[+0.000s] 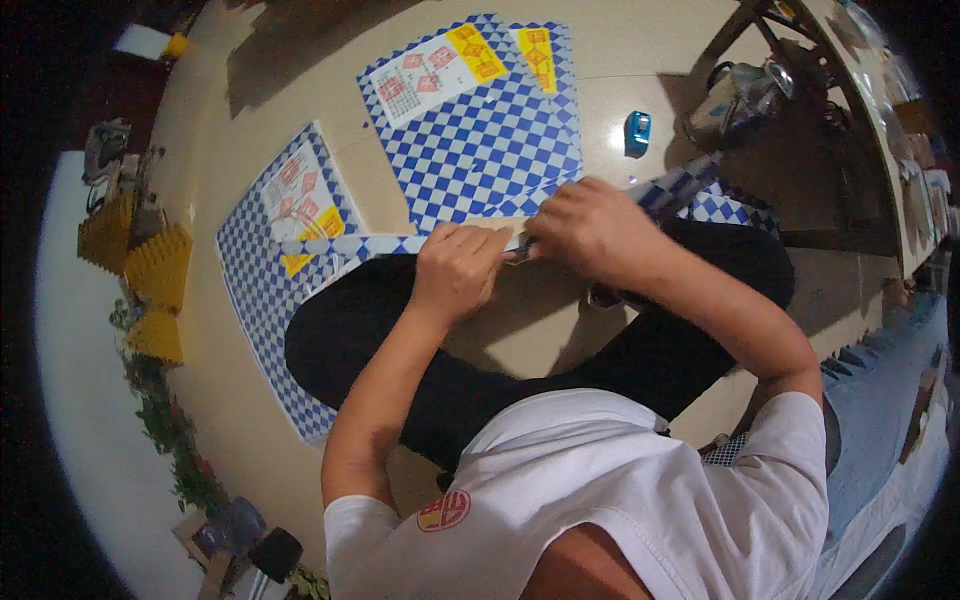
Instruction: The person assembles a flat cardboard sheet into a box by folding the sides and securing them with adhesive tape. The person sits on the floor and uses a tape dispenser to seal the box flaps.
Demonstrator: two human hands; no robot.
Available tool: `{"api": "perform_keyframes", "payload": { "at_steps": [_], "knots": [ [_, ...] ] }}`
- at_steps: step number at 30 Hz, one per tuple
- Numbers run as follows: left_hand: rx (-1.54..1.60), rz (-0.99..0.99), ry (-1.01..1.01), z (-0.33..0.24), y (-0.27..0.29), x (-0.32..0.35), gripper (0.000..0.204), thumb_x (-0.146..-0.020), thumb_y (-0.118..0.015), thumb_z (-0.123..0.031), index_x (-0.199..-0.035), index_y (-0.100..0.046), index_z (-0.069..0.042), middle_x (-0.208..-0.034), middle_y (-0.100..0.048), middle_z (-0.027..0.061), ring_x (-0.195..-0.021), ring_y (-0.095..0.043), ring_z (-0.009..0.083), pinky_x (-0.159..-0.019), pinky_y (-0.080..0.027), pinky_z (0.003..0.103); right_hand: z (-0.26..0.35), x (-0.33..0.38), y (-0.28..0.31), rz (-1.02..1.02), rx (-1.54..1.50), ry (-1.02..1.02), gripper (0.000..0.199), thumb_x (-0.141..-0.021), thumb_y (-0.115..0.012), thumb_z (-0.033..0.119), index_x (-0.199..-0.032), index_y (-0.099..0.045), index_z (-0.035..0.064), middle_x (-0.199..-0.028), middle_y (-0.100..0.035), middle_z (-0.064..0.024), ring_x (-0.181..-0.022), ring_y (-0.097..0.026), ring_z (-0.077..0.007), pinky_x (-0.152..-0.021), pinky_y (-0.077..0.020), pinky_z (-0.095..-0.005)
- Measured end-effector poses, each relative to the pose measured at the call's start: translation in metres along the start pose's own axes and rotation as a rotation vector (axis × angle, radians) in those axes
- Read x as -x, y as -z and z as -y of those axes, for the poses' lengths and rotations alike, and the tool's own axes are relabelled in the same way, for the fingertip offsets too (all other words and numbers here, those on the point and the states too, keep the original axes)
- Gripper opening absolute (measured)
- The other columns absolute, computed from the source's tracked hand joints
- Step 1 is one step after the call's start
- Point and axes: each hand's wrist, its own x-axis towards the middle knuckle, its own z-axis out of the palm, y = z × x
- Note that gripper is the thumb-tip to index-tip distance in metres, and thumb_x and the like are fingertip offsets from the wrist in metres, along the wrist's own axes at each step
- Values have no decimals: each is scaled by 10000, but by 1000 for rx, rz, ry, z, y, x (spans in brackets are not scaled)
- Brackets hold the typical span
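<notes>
My left hand [460, 268] is closed on a narrow blue-and-white checkered strip [375, 245], which runs out to the left above my knee. Beside it my right hand [592, 232] is curled round the strip's other part, with its fingertips close to my left fingers. A darker checkered length [680, 190] slants up and right behind my right hand. Just beyond my hands lie overlapping checkered sheets [490, 150] with white-and-yellow printed panels. Another checkered sheet [262, 255] lies to the left, partly under the strip. My fingers hide where the pieces meet.
A small teal box-shaped thing [637, 133] sits on the floor right of the sheets. Farther right stand a shiny metal kettle [735, 98] and a dark-legged table [860, 120]. Yellow pleated pieces [158, 270] and green plants [165, 420] line the left side.
</notes>
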Motion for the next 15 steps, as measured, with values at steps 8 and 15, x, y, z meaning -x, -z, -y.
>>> {"api": "perform_keyframes", "payload": {
  "at_steps": [8,15],
  "knots": [
    [58,3,24,0,2,-3,114,-833,-723,-106,-939,-723,-67,-851,-731,91,-791,-691,261,-740,-482,398,-18,17,-5,-39,175,124,291,-906,-649,156,-1170,-677,36,-1088,-679,-88,-1037,-652,-228,-950,-480,-384],
    [60,18,81,8,5,1,119,-869,-722,-149,-948,-758,-67,-840,-746,99,-767,-689,278,-744,-479,413,-51,47,16,13,184,-10,281,-894,-698,212,-1149,-691,93,-1033,-698,-54,-984,-670,-234,-907,-494,-397]
  ]
}}
